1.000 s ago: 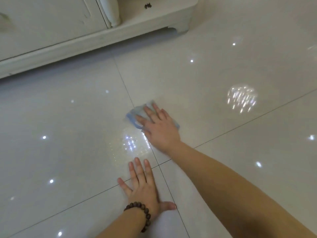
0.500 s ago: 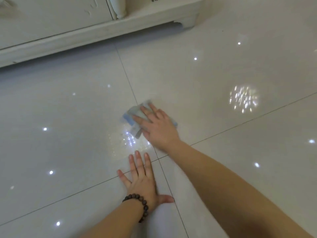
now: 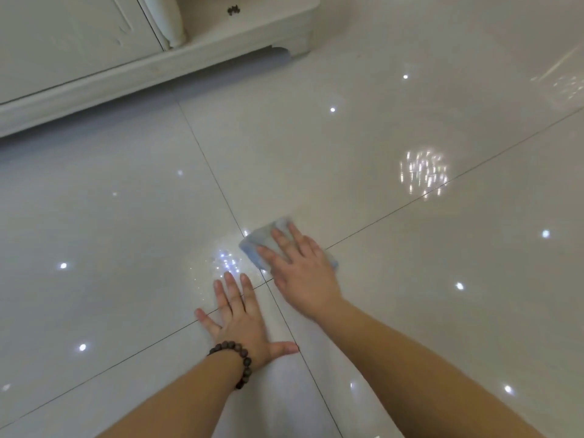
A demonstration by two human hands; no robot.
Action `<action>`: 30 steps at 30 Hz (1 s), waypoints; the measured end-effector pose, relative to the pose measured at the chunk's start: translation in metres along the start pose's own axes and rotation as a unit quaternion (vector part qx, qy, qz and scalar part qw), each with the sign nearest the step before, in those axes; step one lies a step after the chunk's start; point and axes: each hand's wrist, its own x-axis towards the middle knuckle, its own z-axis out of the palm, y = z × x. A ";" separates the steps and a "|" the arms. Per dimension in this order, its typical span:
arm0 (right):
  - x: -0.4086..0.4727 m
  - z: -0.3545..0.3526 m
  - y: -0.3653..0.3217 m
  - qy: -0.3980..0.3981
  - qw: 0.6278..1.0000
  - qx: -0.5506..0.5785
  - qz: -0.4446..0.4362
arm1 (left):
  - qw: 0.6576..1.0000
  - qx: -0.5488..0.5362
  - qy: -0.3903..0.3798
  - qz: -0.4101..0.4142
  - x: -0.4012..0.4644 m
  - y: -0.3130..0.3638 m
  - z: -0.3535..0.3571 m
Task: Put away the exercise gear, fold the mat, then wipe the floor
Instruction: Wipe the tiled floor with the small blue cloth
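A folded light-blue cloth point(image 3: 259, 241) lies flat on the glossy white tile floor point(image 3: 410, 279), near where the grout lines cross. My right hand point(image 3: 300, 270) presses down on the cloth with fingers spread, covering most of it. My left hand point(image 3: 240, 317) rests flat on the floor just in front of me, palm down, fingers apart, holding nothing. A dark bead bracelet point(image 3: 237, 358) sits on that wrist. No exercise gear or mat is in view.
A white cabinet point(image 3: 94, 42) on a low plinth stands along the far left, with a dark gap under its right end. Ceiling lights reflect as bright spots on the tiles.
My right hand has slid the cloth toward me, closer to the grout crossing and to my left hand. The left hand has stayed planted.
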 end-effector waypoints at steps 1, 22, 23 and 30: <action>-0.009 -0.002 0.002 -0.016 0.998 -0.005 -0.060 | 1.000 0.001 0.004 0.002 0.001 0.000 0.000; -0.146 -0.033 0.172 0.065 0.912 -0.056 0.402 | 0.998 0.010 0.063 0.020 -0.003 -0.005 0.008; -0.148 -0.034 0.169 0.056 0.889 -0.046 0.452 | 0.998 0.010 0.064 0.021 -0.002 -0.005 0.008; -0.103 0.016 -0.030 0.058 0.988 -0.025 0.140 | 0.994 0.002 0.103 0.030 -0.003 -0.009 0.013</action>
